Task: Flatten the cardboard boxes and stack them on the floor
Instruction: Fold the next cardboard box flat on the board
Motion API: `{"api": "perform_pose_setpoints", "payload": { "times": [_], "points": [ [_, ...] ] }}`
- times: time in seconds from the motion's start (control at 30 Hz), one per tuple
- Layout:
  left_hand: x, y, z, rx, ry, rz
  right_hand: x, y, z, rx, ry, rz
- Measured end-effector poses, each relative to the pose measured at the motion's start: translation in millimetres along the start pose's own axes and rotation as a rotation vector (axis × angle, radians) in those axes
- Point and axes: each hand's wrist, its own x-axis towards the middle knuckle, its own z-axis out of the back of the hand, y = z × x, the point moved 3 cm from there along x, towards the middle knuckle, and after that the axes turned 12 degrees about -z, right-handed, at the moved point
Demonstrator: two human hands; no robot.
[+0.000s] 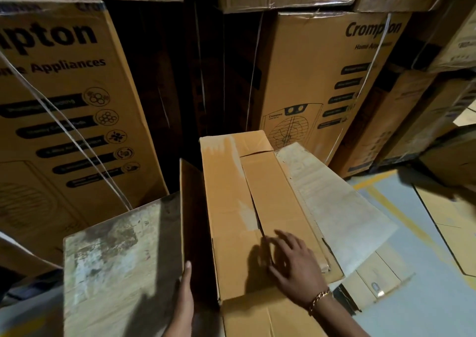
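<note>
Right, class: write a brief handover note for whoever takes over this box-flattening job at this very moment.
Left hand: at the edge of the stained flap, grip hidden.
Right hand: open, resting on the top flaps of the box by the seam.
Done: flat cardboard lies on the floor to the right.
Left: this box is upright, not yet flattened; collapse it and stack it.

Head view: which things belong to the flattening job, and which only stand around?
Job: brown box, stained flap, left hand, right hand, flat cardboard on the floor.
Not the job: strapped Crompton carton at left, Crompton carton at right.
</note>
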Motion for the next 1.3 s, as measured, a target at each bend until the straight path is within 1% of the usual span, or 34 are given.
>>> {"api": "perform_pose_setpoints", "payload": {
  "times": [0.03,0.07,0.1,0.17,0.2,0.23,0.27,0.3,0.37,0.43,0.53,0.6,0.67,0.77,0.87,0.97,1.07,1.17,1.23,1.3],
  "points": [
    [-1,-12,-5,0.147,-0.021,-0.086,9,-11,3,-0.062,0.015,-0.074],
    [-9,-31,-14,0.384,0.004,-0.214,17,-20,5,-0.096,0.029,-0.14],
    [-12,-38,-19,0.642,0.042,-0.41,24,-27,6,-0.113,0.04,-0.189],
    [-24,-53,-35,1.08,0.273,-0.699,34,-31,5,-0.127,0.069,-0.247],
    [-28,-57,-48,1.244,0.396,-0.797,39,-30,3,-0.13,0.081,-0.267],
    [-38,-65,-69,1.36,0.537,-0.859,44,-29,2,-0.135,0.089,-0.287],
    [-45,-67,-84,1.483,0.658,-0.885,49,-27,0,-0.144,0.099,-0.305],
    [-47,-67,-95,1.579,0.759,-0.883,54,-25,1,-0.15,0.11,-0.319],
    [-49,-67,-109,1.706,0.87,-0.794,62,-25,1,-0.154,0.137,-0.324],
    [-48,-68,-118,1.752,0.855,-0.743,67,-28,1,-0.159,0.144,-0.31],
    [-55,-74,-133,1.836,0.786,-0.766,65,-27,6,-0.135,0.116,-0.305],
    [-59,-76,-140,1.876,0.736,-0.769,60,-24,18,-0.017,0.102,-0.285],
    [-64,-79,-142,1.895,0.701,-0.79,55,-28,35,0.186,0.107,-0.263],
    [-75,-80,-136,1.854,0.64,-0.881,49,-46,55,0.478,0.094,-0.252],
    [-89,-79,-129,1.829,0.526,-1.013,44,-65,62,0.801,0.088,-0.281],
    [-106,-75,-122,1.804,0.386,-1.168,36,-75,67,0.985,0.073,-0.303],
    [-124,-64,-112,1.77,0.304,-1.267,29,-82,74,1.091,0.033,-0.283],
    [-145,-51,-97,1.634,0.244,-1.354,21,-94,88,1.168,-0.12,-0.272],
    [-163,-44,-87,1.527,0.193,-1.449,18,-107,95,1.179,-0.228,-0.282],
    [-186,-37,-79,1.466,0.151,-1.501,15,-118,99,1.146,-0.255,-0.281]
  ]
}}
